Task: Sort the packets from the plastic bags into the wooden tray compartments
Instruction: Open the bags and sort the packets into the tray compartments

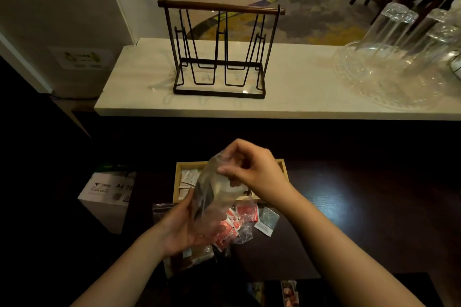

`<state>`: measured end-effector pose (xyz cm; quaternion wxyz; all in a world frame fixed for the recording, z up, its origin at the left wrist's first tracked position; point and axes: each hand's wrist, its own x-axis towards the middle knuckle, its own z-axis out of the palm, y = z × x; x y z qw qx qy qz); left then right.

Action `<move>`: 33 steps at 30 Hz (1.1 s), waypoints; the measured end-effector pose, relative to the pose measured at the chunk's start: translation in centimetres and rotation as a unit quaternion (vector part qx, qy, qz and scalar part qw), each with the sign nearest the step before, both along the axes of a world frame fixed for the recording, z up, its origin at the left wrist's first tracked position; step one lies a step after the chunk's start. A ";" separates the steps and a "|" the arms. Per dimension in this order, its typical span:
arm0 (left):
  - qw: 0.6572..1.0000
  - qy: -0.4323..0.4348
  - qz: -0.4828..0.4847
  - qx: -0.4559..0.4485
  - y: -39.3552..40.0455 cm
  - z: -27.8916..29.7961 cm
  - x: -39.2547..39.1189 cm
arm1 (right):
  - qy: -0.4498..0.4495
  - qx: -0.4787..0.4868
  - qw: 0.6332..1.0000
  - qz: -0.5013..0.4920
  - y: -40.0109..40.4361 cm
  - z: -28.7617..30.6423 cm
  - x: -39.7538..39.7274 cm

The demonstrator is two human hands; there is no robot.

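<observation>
- White counter (299,97) across the upper half, running from 9 to 3 o'clock, above a dark lower table (349,207).
- Black wire rack (219,57) with a wooden top bar, upright on the counter at 12 o'clock.
- Clear glassware (399,57) on a patterned glass tray, at 2 o'clock on the counter.
- White paper box (107,197) marked A4, at 9 o'clock of the hands on the dark table.
- Wooden tray (178,182) just beyond the hands at 12 o'clock, partly hidden; pale packets (188,177) lying in its left compartment.
- Clear plastic bag (214,197) held up over the tray's near edge, between both hands; contents hard to tell.
- Right hand (252,169) at the bag's top, at 1 o'clock of it, fingers pinched together on the bag's mouth.
- Left hand (182,227) at 7 o'clock of the bag, palm up, fingers closed around its lower end.
- Second bag with red packets (239,222) lying on the table under the held bag, touching the tray's near side.
- Single pale green packet (267,219) just beside the red ones, at 3 o'clock of them.
- More bagged packets (197,257) below the left wrist at 6 o'clock, too dim to read.
</observation>
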<state>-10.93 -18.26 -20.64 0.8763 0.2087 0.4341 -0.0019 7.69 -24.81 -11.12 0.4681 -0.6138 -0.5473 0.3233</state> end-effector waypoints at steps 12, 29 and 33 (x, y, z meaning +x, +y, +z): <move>0.893 0.165 0.100 0.407 2.0 0.0 -0.5 | 0.016 -0.043 0.997 -0.054 0.9 -3.5 2.3; 0.704 0.268 0.068 0.654 5.5 -0.2 1.0 | 0.146 -0.162 0.972 -0.085 1.5 -10.1 5.3; 0.688 0.268 0.059 0.672 5.5 0.3 1.6 | 0.147 -0.171 0.970 -0.091 1.5 -11.3 5.2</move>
